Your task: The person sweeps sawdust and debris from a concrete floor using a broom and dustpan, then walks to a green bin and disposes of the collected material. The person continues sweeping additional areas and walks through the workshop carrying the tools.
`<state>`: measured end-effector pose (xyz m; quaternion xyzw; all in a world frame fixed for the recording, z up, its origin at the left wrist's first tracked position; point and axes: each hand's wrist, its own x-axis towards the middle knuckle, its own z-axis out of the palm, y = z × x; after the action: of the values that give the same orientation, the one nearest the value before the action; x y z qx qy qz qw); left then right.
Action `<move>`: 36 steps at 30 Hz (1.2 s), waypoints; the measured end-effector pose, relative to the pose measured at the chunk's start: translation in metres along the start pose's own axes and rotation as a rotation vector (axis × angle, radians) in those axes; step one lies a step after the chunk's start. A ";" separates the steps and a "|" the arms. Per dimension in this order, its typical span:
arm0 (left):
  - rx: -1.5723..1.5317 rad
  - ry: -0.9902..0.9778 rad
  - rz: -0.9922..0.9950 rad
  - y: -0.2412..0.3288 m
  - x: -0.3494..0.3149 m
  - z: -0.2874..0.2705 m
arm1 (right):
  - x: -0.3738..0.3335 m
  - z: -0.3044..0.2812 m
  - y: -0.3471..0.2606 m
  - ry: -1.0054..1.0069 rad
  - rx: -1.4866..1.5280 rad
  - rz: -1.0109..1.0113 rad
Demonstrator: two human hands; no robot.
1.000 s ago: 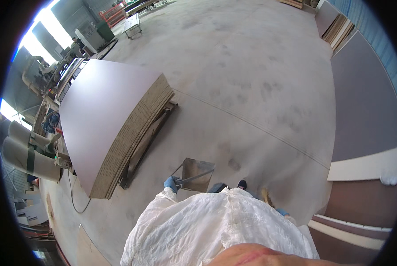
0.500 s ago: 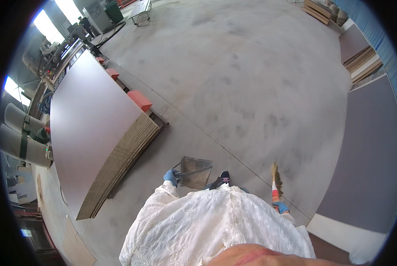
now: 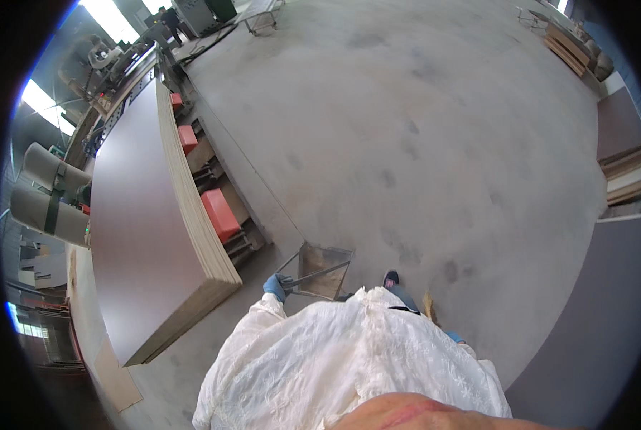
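- White shirt [image 3: 356, 344] fills the near middle; its sleeves run out to both hands.
- Left hand [image 3: 275, 286], gloved in blue, is wrapped around the handle of the metal dustpan [image 3: 325, 266].
- The dustpan is just ahead of the shirt, left of the dark shoe [image 3: 391, 278]; whether it touches the floor [image 3: 363, 165] I cannot tell.
- Right hand [image 3: 455, 336], also in blue, is mostly hidden by the shirt; I cannot tell how its fingers stand. Just beside it, the brush [image 3: 428, 305] shows only its straw bristles.
- Left of the dustpan, the board stack [image 3: 148, 236] ends in a near corner, apart from the left hand.
- Red blocks [image 3: 220, 215] line the stack's right side, inside a dark rail edge.
- The grey panel [image 3: 593, 308] bounds the right side with a curved-looking edge.
- Between rail and panel, the floor gives wide room ahead.
- Far off: stacked boards [image 3: 565, 53] at upper right, a person [image 3: 169, 23] at upper left.
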<state>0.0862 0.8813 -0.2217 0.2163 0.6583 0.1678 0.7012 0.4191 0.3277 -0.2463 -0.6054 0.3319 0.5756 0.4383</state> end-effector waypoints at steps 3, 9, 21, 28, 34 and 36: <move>-0.149 0.050 -0.012 0.054 0.021 0.070 | 0.005 0.022 -0.140 0.004 -0.101 0.024; -0.208 0.117 0.095 0.160 0.099 0.197 | 0.029 0.093 -0.388 0.142 -0.186 -0.033; -0.144 0.171 0.068 0.473 0.282 0.454 | 0.116 0.271 -0.769 0.032 -0.058 -0.032; -0.192 0.201 0.058 0.627 0.409 0.583 | 0.204 0.373 -1.003 -0.047 -0.280 -0.073; -0.299 0.263 0.063 0.781 0.490 0.696 | 0.211 0.514 -1.271 -0.037 -0.630 -0.106; -0.319 0.256 0.073 0.835 0.523 0.737 | 0.203 0.566 -1.349 0.065 -0.658 -0.157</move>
<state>0.9018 1.8023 -0.2000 0.1030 0.6989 0.3215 0.6305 1.4361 1.3985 -0.2198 -0.7562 0.0944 0.5967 0.2514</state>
